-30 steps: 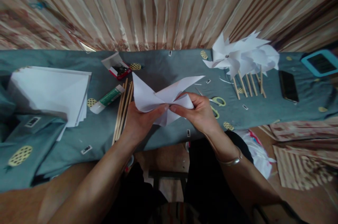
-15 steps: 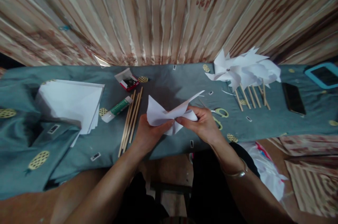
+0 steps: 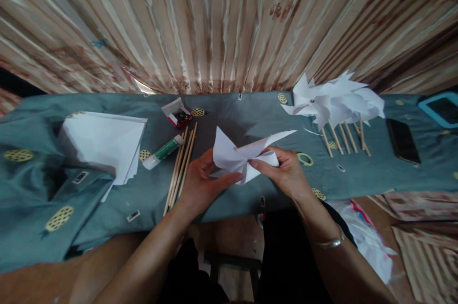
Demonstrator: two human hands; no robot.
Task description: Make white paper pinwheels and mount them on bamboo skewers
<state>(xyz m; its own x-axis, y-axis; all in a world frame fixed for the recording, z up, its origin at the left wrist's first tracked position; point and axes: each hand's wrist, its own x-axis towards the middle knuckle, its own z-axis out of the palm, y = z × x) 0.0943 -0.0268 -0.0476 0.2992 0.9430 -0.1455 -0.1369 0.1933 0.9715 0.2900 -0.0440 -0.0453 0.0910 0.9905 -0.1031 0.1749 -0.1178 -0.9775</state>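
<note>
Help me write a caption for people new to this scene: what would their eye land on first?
Probably the white paper pinwheel at the centre, held between the left hand and the right hand. Next, likely the cluster of white pinwheels on wooden sticks, at the right on the blue-green cloth. Behind everything, the striped curtain fills the top of the view.

Tablecloth lettering [image 3: 133, 215], glue stick label [image 3: 166, 150]: unreadable.
</note>
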